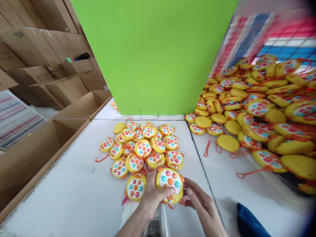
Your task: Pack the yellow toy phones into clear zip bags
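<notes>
My left hand (151, 194) is closed around a yellow duck-faced toy (170, 184) with a white panel of coloured round buttons. Its thumb lies across the front, and the panel faces up toward me. At the toy's right edge is my right hand (201, 204), fingers loosely curved and apart, beside the toy's orange cord (183, 200). Whether those fingertips touch the cord is unclear. Another such toy (136, 187) lies just left of my left hand. Beyond both hands spreads a pile of the same toys (143, 148), mostly buttons up.
A tall green board (158, 56) stands at the back of the white table (81, 184). To the right is a large heap of toys (247, 108). An open carton (49, 141) borders the left edge. Under my forearms sits a clear-sided container (166, 219); dark blue cloth (249, 222) lies lower right.
</notes>
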`<state>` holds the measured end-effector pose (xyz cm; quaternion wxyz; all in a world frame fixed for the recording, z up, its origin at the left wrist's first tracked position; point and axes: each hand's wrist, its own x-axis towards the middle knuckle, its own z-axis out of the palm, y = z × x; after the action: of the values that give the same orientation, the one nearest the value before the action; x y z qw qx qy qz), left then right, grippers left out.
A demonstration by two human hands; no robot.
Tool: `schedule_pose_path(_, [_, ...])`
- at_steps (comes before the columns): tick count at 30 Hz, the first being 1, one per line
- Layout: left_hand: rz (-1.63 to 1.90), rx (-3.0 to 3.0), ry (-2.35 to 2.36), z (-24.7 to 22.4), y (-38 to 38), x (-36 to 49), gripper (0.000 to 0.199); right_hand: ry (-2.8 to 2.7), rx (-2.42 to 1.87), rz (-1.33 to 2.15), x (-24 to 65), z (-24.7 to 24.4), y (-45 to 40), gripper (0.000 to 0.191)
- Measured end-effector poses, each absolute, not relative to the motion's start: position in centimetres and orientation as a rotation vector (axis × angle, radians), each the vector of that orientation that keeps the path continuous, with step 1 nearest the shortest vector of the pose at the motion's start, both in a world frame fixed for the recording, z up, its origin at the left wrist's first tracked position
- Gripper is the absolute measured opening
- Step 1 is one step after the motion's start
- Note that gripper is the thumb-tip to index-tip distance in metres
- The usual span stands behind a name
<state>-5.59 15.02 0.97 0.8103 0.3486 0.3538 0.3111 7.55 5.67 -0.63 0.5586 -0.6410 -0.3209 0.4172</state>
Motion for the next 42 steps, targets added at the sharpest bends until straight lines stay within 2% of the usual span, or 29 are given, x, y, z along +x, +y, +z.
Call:
schedule_pose_path(6, [0.611,0.812,0.794,1.6,15.1,-6.3,0.041,-0.647,-1.427,1.026,6.9,0.4,6.7,0.047])
schedule_pose_path(15, [0.468,1.077,0.712,1.6,15.7,-7.8,0.046,-0.825,-1.355,1.119,7.5,-0.3,7.4,0.046])
schedule_pose_path(20, [0.432,1.200,0.798,1.8,16.2,-7.8,0.030,-1.008,-1.283,1.250,8.0,0.7,7.5,0.041])
schedule_pose_path(25, [0.658,0.900,0.803,1.2,15.5,-6.8,0.039,-0.778,-1.316,1.075,7.6,0.0,7.2,0.048])
schedule_pose_path(32, [0.441,0.925,0.654,1.6,14.5,-7.6,0.063,-0.870,-1.424,1.108,8.0,-0.6,7.1,0.041])
schedule_pose_path(36, [0.426,0.932,0.673,1.9,14.7,-7.8,0.055,-0.838,-1.404,1.137,8.2,0.1,7.4,0.046])
schedule_pose_path(42, [0.417,0.858,0.711,1.0,14.5,-7.0,0.045,-0.959,-1.478,1.051,7.8,0.5,7.2,0.041])
